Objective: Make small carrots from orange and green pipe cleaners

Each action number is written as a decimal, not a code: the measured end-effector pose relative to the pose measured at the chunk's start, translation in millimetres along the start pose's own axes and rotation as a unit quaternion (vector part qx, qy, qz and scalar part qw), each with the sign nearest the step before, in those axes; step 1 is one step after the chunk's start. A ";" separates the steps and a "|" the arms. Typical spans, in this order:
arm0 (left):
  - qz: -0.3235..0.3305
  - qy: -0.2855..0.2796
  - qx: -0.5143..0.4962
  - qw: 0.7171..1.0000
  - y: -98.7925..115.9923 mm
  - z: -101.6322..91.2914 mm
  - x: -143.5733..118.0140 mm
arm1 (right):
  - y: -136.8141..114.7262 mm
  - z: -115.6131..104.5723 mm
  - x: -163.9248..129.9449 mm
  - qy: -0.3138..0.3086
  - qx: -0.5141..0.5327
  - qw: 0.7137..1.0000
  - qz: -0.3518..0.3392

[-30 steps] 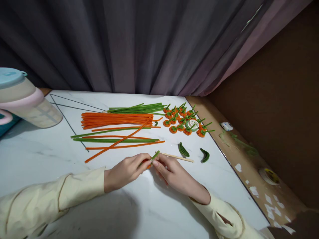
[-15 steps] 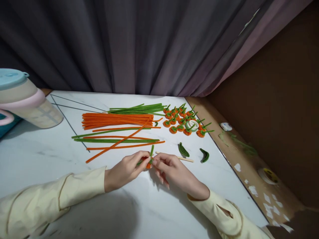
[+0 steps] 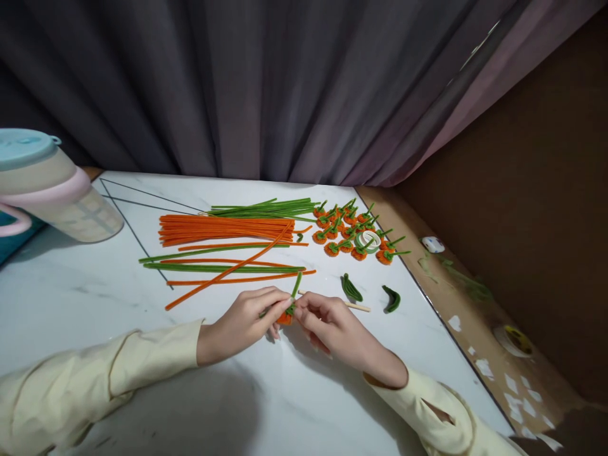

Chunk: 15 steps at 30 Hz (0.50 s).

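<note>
Two hands meet above the desk (image 3: 95, 304): my left hand (image 3: 240, 324) and right hand (image 3: 332, 326) pinch an orange coil (image 3: 285, 318); its green stem (image 3: 296, 285), slanted a second ago, now stands nearly upright, so I judge the twist is tightening.

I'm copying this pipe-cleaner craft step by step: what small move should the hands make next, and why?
Probably bend the loose green stem down and wrap it onto the small orange piece. The left hand and right hand both pinch that piece, and its stem sticks up untrimmed, while the finished pieces behind show short, neat green tops.
</note>
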<state>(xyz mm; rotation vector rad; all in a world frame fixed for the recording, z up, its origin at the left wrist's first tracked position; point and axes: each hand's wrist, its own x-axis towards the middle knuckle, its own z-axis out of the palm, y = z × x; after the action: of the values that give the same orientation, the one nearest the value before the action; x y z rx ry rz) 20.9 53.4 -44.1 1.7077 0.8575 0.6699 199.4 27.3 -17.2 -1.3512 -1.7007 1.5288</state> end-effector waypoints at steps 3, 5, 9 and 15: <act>-0.007 -0.003 -0.006 1.000 3.5 -0.5 -0.3 | -6.0 -4.5 -1.5 0.014 -0.153 0.983 -0.099; -0.016 -0.016 -0.011 1.000 6.8 -1.1 -0.3 | -9.7 -7.6 -2.7 0.006 -0.243 0.957 -0.159; -0.059 -0.070 -0.020 0.996 14.5 -5.0 1.3 | -18.0 -11.7 -6.9 -0.047 -0.459 0.848 -0.260; -0.195 -0.189 -0.123 0.954 26.4 -18.1 9.5 | -28.6 -16.3 -10.7 -0.082 -0.666 0.593 -0.444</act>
<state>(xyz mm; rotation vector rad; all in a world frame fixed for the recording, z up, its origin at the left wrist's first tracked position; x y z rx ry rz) 18.0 66.5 -13.5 1.3298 0.7694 0.1621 207.7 28.5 16.4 -0.4087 -3.0582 -0.4648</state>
